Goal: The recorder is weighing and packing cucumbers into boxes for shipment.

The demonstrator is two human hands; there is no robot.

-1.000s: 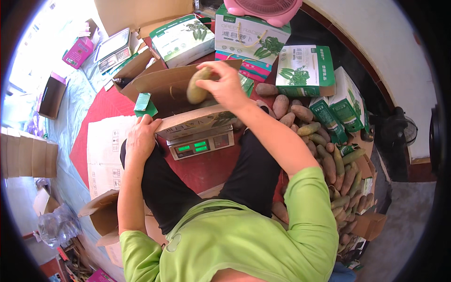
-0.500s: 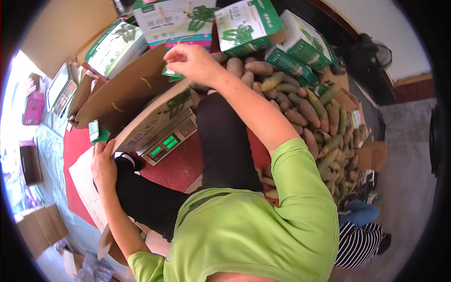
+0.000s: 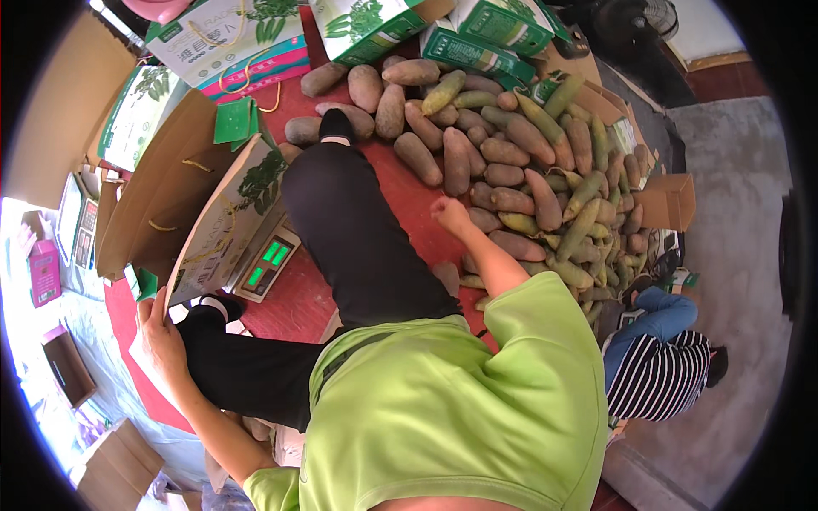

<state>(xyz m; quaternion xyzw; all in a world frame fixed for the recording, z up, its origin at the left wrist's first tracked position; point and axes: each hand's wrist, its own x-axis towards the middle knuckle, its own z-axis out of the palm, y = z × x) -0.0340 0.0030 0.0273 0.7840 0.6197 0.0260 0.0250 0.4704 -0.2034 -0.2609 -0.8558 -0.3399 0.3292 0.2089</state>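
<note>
An open cardboard carton (image 3: 223,223), white and green outside with a leafy picture, stands on a digital scale (image 3: 266,268) with a lit green display. My left hand (image 3: 160,341) is closed on the near edge of the carton's side wall. Green flaps (image 3: 236,122) stick up at its far corner. My right hand (image 3: 449,215) is off the carton, over the red floor cloth at the left edge of a heap of radishes (image 3: 504,153). Its fingers are curled in and nothing shows in them. The radishes are long, some green, some brownish pink.
Printed cartons (image 3: 362,25) stand along the far side, with a pink and teal box (image 3: 256,66) among them. At right, a person in a striped top (image 3: 660,375) bends beside the heap. A black fan (image 3: 635,25) is at the far right. My legs flank the scale.
My right hand has let go of the carton's far edge and moved right and nearer, to the radishes. My left hand still grips the carton. The view has shifted rightward.
</note>
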